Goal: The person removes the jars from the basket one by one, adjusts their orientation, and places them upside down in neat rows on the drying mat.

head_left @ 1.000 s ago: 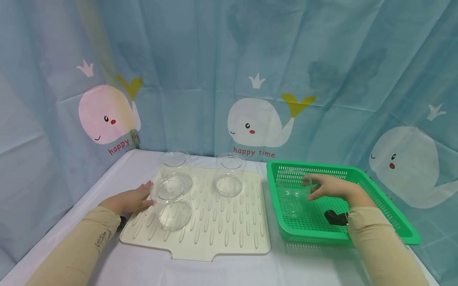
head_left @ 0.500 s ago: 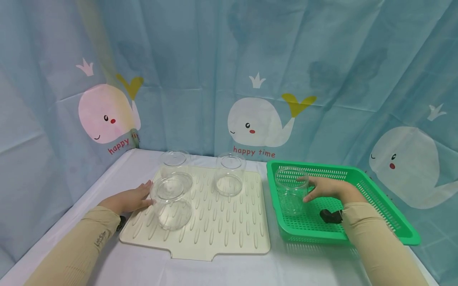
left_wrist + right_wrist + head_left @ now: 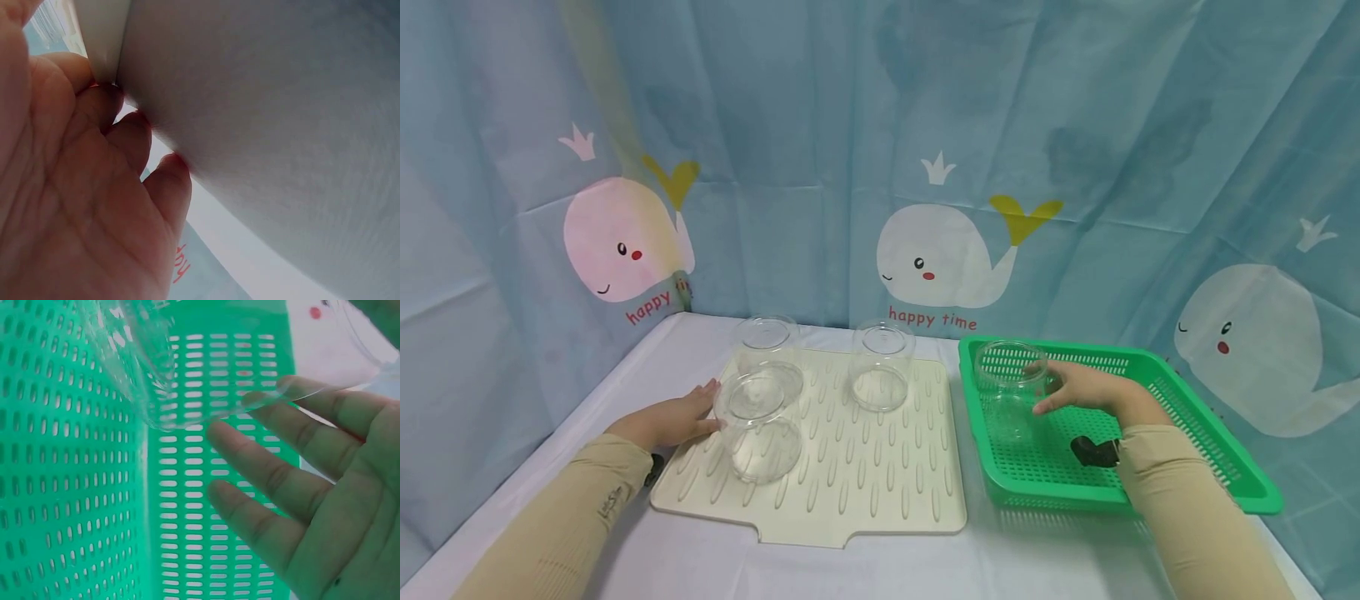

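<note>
My right hand [image 3: 1086,392] grips a clear cup [image 3: 1011,408] near its rim, at the left side of the green basket [image 3: 1210,425]. In the right wrist view the cup [image 3: 219,381] is tilted across the picture, with fingers [image 3: 269,475] on one side and the thumb at the top right corner. My left hand [image 3: 677,417] rests at the left edge of the cream drying mat [image 3: 820,500], its fingers touching the edge. Three clear cups stand on the mat: a near-left cup [image 3: 765,446], a back-left cup [image 3: 767,346] and a back-middle cup [image 3: 882,367].
A white cloth [image 3: 700,558] covers the table. Behind it hangs a blue curtain [image 3: 790,225] printed with whales. The basket's perforated wall [image 3: 69,487] rises close to my right hand. The near-left cup stands right beside my left fingertips.
My right hand has closed on the clear cup, and the cup has risen slightly in the basket. The left hand and the cups on the mat have stayed in place.
</note>
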